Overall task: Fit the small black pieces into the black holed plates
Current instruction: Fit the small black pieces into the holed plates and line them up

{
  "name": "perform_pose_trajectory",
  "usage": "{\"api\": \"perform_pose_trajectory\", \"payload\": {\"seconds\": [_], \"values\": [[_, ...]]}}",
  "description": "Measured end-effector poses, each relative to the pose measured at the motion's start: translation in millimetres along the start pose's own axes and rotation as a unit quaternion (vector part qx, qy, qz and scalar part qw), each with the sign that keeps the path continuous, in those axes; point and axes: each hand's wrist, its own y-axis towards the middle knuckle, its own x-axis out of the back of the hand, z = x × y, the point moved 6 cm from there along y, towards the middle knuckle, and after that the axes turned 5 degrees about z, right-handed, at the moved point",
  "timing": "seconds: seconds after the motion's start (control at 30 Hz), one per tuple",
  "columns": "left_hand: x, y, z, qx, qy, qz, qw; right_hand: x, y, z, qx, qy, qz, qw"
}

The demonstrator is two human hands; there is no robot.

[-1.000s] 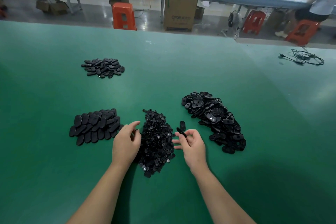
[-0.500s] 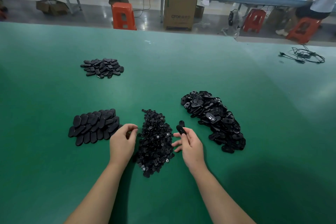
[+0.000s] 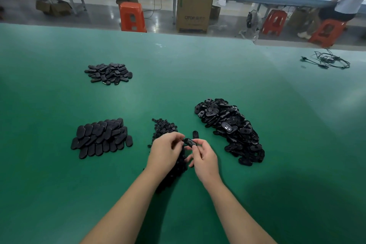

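Since the frames half a second and one second back, the left hand (image 3: 165, 149) has left the near-left edge of the heap of small black pieces (image 3: 166, 128) and closed in on the right hand (image 3: 204, 156), so that both sets of fingers now meet over the middle of that heap. The right-hand fingers (image 3: 195, 147) are clamped on one black holed plate (image 3: 189, 142), which has been raised from its earlier low position and turned toward the left hand. The left-hand fingers (image 3: 178, 137) are curled together at the plate's left end; whether they pinch a small piece cannot be told, as anything between them is hidden. A second single plate (image 3: 195, 134) lies on the worktop (image 3: 198, 77) just beyond the right fingertips. The stock of unfilled plates (image 3: 230, 130) lies well to the right of the right-hand fingers; a neat stack of oval parts (image 3: 101, 137) lies to the left of the left-hand fingers, and a smaller pile (image 3: 109, 73) lies far beyond them. Judged from this convergence, the pick-up step is complete and the insertion step is in hand: one piece is probably being seated in the plate's hole.
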Motion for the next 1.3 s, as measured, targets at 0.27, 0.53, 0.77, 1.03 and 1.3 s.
{"api": "perform_pose_trajectory", "payload": {"seconds": [0.27,0.53,0.77,1.03,1.3], "values": [[-21.0,5.0,0.2,0.072,-0.001,0.028,0.997,1.2,-0.7,0.0,0.019,-0.028,0.005,0.999],[-21.0,9.9,1.1,0.091,0.005,0.017,0.996,3.5,1.2,-1.1,0.018,-0.020,0.011,1.000],[-22.9,13.2,10.6,0.136,-0.047,0.065,0.987,4.3,0.8,-0.7,0.017,0.025,0.009,1.000],[-26.6,8.2,10.5,0.136,-0.086,0.074,0.984,4.3,1.4,-2.5,0.015,0.010,0.008,1.000],[-25.5,6.0,1.7,0.130,-0.023,0.061,0.989,5.5,0.8,-3.6,0.008,0.013,0.002,1.000]]}}
